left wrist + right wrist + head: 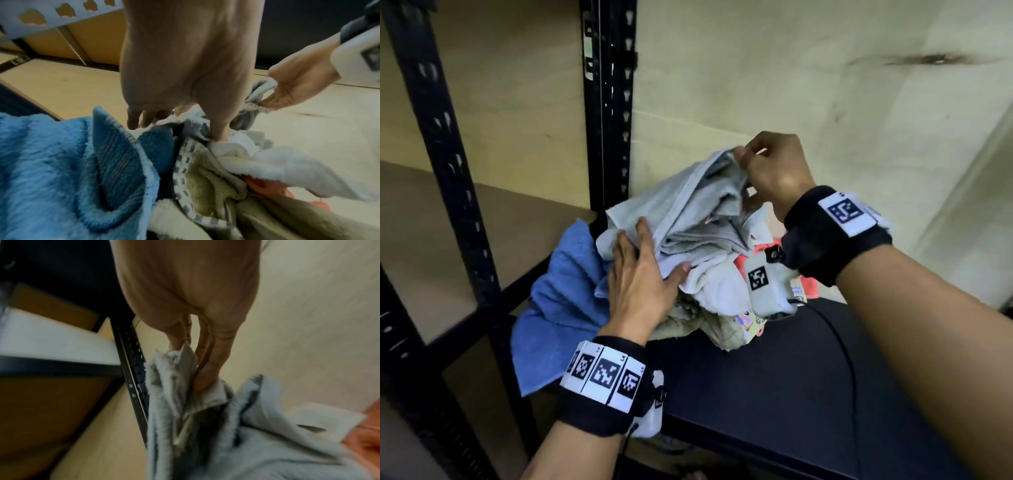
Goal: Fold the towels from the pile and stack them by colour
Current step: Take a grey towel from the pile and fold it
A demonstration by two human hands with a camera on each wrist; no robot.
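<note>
A loose pile of towels lies at the back left of a black table (774,383). My right hand (743,161) pinches a corner of the grey towel (688,202) and holds it raised above the pile; the pinch also shows in the right wrist view, right hand (191,366) on grey towel (168,402). My left hand (643,263) lies flat on the pile with straight fingers, pressing the grey and white cloth. A blue towel (558,301) hangs over the table's left edge. A white towel (715,287), a beige one (205,181) and a coral one (741,263) lie underneath.
A black metal rack upright (606,102) and its wooden shelves (524,233) stand close on the left of the pile. A cream wall (825,102) runs right behind it. A thin black cable (851,359) crosses the bare near part of the table.
</note>
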